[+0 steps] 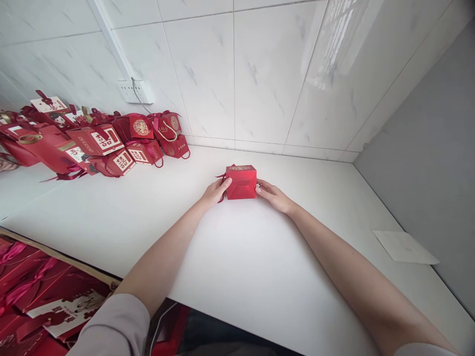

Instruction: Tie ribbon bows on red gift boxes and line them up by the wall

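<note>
While your left hand (pixel 215 193) and right hand (pixel 275 196) hold the red box (pixel 243 187) by opposite sides, expect light, crushable card; grip these sides gently.

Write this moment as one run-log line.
left hand: gripping red box | right hand: holding its right side | decorated boxes: piled left

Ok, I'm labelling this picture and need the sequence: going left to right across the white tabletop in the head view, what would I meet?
Pile of red boxes and bags, left hand, small red box, right hand, white sheet.
</note>
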The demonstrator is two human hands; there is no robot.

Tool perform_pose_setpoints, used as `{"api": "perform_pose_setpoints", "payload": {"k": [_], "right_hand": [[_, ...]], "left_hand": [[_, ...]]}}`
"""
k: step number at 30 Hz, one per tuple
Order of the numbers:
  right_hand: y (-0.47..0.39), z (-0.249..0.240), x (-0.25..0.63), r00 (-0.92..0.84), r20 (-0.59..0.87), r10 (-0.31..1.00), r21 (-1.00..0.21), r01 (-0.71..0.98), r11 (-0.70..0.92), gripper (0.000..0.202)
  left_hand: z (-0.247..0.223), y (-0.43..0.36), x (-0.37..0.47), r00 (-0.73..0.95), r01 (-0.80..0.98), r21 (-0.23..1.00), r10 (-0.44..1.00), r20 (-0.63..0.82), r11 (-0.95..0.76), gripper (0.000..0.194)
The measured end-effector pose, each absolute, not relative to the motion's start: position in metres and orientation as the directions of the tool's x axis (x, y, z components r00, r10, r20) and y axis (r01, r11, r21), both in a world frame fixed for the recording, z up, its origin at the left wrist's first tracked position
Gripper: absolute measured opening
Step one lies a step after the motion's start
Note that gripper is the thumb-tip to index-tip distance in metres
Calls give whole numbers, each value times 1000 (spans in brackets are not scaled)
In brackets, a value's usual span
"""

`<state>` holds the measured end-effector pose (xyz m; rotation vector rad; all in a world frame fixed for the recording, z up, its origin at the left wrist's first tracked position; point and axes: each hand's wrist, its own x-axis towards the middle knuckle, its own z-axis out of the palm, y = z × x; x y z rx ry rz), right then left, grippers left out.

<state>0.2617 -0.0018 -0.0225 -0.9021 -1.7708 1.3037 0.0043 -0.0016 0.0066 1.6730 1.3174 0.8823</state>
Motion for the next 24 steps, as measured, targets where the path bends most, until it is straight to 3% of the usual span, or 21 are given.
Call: {"api": "perform_pose_setpoints", "payload": {"k": [24], "right_hand": [[0,-25,262,-466,158,871,-964,117,238,64]], "left_hand": [[19,-13,9,233,434,891,972,30,-132,68]]}}
